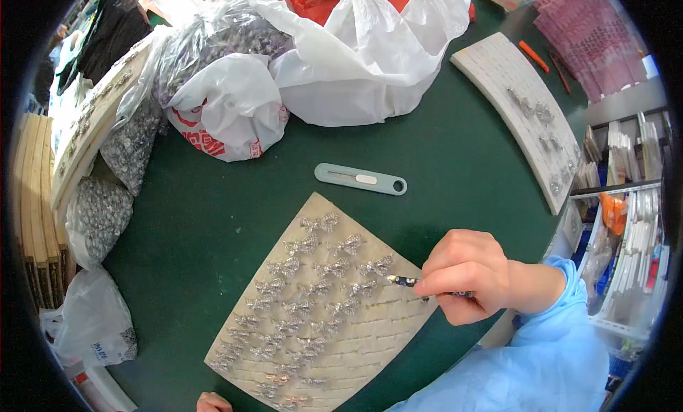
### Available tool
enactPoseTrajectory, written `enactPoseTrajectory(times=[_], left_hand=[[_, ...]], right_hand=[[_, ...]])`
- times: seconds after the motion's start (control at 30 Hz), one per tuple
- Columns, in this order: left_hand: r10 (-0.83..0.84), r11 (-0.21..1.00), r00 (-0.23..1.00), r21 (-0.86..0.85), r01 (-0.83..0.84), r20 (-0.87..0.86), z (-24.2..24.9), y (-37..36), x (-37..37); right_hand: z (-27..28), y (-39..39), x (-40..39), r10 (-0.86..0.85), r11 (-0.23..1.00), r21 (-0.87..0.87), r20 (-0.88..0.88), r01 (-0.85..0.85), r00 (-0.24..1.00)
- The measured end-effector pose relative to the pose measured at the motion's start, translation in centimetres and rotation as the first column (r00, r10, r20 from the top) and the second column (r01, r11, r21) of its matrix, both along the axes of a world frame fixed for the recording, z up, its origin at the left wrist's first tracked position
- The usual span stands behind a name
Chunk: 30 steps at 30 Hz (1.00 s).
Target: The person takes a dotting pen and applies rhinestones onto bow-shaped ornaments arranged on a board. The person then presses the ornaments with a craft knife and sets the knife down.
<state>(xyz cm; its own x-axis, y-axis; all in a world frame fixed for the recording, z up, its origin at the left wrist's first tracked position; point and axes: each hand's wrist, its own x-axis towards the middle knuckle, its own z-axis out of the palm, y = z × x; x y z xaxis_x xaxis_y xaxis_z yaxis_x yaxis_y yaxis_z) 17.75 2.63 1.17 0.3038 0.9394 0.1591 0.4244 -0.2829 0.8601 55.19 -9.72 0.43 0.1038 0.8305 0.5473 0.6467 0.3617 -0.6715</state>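
Note:
A cream slotted board (377, 334) lies tilted on the dark green table, with rows of silvery bow-shaped pieces (334, 269) standing in its slots. Over the board's right corner, my right hand (469, 275) is closed around a slim dark tool (404, 280) with a patterned shaft and a light tip. That tip points left, just below a bow piece near the right edge. Only the fingertips of my left hand (213, 403) show at the bottom edge, beside the board's lower left corner; whether they hold anything is hidden.
A grey-blue cutter (361, 179) lies above the board. White plastic bags (370, 63) and bags of silvery pieces (101, 211) fill the back and left. Another slotted board (509, 92), an orange pen (533, 56) and racks of packets (633, 156) are at right.

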Motion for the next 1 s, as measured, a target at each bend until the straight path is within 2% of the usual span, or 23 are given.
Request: enactPoseTrajectory(times=[0.27, 1.0], left_hand=[[-0.034, 0.999, 0.999, 0.033, 0.032, 0.036, -0.26, 0.09, 0.01], [0.033, 0.999, 0.999, 0.011, -0.033, 0.011, -0.54, -0.08, -0.19]], right_hand=[[0.35, -0.29, 0.40, -0.021, 1.000, -0.012, -0.005, 0.021, 1.000], [0.28, -0.33, 0.38, -0.077, 0.997, -0.007, 0.007, 0.078, 0.997]])
